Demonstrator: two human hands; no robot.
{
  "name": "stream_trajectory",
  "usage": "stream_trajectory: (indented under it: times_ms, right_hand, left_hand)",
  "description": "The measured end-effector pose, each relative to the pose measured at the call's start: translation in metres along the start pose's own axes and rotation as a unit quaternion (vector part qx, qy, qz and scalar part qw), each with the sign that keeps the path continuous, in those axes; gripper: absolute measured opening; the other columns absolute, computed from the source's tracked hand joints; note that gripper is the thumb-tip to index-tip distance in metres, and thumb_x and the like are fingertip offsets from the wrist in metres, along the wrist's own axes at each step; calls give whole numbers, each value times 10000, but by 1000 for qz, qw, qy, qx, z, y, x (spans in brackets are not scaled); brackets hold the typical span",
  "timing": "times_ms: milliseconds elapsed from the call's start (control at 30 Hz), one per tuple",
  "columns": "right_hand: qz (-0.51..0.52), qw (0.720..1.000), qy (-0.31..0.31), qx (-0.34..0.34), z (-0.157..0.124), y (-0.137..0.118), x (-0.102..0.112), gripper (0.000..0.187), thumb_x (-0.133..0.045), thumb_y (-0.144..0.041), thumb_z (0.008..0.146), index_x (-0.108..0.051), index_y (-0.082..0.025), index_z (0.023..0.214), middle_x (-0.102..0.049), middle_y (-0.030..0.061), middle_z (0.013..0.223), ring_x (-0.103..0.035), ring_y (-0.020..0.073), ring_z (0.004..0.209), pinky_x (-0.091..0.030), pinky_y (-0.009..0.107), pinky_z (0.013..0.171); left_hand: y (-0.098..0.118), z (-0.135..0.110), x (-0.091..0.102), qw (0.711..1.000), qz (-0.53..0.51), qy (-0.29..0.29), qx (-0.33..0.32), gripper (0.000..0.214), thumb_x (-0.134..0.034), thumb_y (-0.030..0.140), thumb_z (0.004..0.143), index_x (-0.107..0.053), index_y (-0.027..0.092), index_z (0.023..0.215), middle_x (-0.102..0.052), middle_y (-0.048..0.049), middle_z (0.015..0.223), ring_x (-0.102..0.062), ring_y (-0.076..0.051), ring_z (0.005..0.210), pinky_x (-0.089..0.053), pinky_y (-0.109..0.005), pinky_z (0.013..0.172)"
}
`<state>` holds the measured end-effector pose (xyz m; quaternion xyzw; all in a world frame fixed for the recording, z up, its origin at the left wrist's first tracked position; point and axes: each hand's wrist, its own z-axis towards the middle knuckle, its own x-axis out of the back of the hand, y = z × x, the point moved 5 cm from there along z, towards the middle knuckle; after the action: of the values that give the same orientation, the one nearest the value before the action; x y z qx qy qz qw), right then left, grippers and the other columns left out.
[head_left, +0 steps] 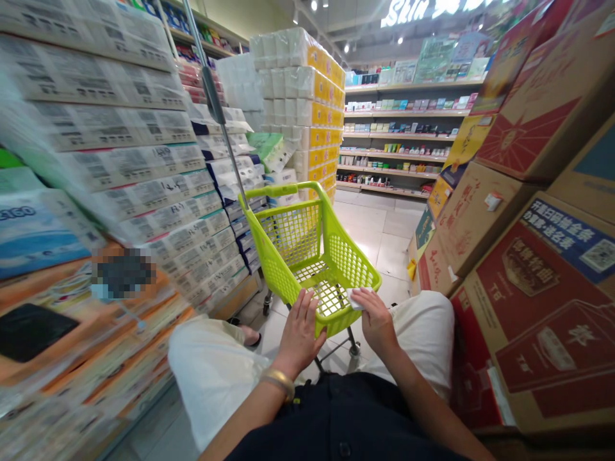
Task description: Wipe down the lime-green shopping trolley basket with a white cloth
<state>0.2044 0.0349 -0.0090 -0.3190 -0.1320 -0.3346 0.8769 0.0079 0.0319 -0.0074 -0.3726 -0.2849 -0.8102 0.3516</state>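
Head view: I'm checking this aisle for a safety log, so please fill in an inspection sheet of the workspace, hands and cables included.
Surface: floor of pale tiles, with bright glare.
Things in use: green cart between the knees; white cloth or tissue at its near rim.
Clutter: dark flat item on the orange packs at left; a pixelated item beside it.
Hands: left hand on the near rim, grip unclear; right hand holds the white piece there.
Cables: a pale looped strand on the orange packs, too blurred to identify.
Surroundings: wrapped packs left, cartons right, stocked shelves behind.
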Motion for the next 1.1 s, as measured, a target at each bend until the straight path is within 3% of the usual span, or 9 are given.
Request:
stream_trajectory:
  times_ms: [200, 267, 433, 667, 833, 900, 967, 1100]
  right_hand:
    - [72, 986, -128, 76, -11, -39, -21, 477, -417, -52, 884, -662, -285, 1221, -706, 49, 1226, -603, 187, 1239, -464, 463, 1082]
    - [62, 988, -121, 74, -8, -34, -18, 473, -421, -51, 879, -666, -279, 1213, -708, 53, 1222, -612, 191, 1226, -470, 466, 1076]
    - [7, 1000, -11, 5, 1, -3, 2, 451, -431, -42, 853, -704, -251, 1145, -729, 73, 1165, -643, 225, 1175, -454, 521, 1086]
    - [66, 987, -127, 77, -8, -33, -17, 468, -428, -46, 876, -669, -279, 1202, -707, 47, 1221, -606, 185, 1231, -464, 459, 1084]
    - [-11, 1000, 7, -3, 4, 10, 5, 434, -421, -51, 864, -714, -255, 1111, -738, 63, 1138, -648, 229, 1164, -463, 520, 1075]
    - [-25, 999, 31, -20, 3, 14, 8, 425, -419, -54, 862, -721, -247, 1091, -739, 68, 1131, -645, 241, 1165, -456, 539, 1076]
    - [-11, 1000, 2, -3, -1, 3, 1, 435, -421, -48, 859, -712, -249, 1111, -732, 63, 1155, -637, 232, 1179, -451, 527, 1085]
    - [43, 990, -110, 72, -10, -29, -18, 476, -415, -38, 871, -669, -278, 1195, -700, 41, 1235, -603, 190, 1234, -455, 467, 1092]
  left_hand:
    - [-1, -1, -1, 1000, 4, 2, -12, 587, -544, 264, 851, -332, 150, 1387, -417, -185, 1458, -244, -348, 1473, -409, -556, 1119]
    - [-2, -1, 0, 1000, 9, -2, -12, 589, -554, 265, 847, -339, 142, 1381, -417, -185, 1459, -246, -350, 1471, -412, -550, 1119]
    - [0, 0, 1, 1000, 4, -7, -4, 613, -579, 209, 806, -350, 139, 1370, -418, -176, 1464, -236, -338, 1476, -400, -546, 1132]
    - [-2, 0, 0, 1000, -8, 9, -12, 569, -557, 254, 839, -362, 165, 1365, -428, -174, 1454, -239, -327, 1477, -414, -553, 1120]
    - [-1, 0, 1, 1000, -8, -4, -4, 587, -575, 195, 801, -362, 163, 1348, -413, -169, 1472, -228, -337, 1482, -391, -551, 1137]
    - [-1, 0, 2, 1000, -12, -6, 1, 587, -571, 190, 803, -353, 166, 1347, -408, -169, 1473, -227, -343, 1481, -390, -558, 1136]
    - [-1, 1, 1, 1000, -15, -6, 1, 595, -574, 193, 804, -343, 169, 1351, -408, -171, 1469, -230, -348, 1479, -395, -565, 1131]
    - [-1, 1, 1, 1000, -11, -1, -6, 552, -566, 236, 840, -350, 173, 1344, -422, -179, 1451, -241, -347, 1475, -414, -565, 1119]
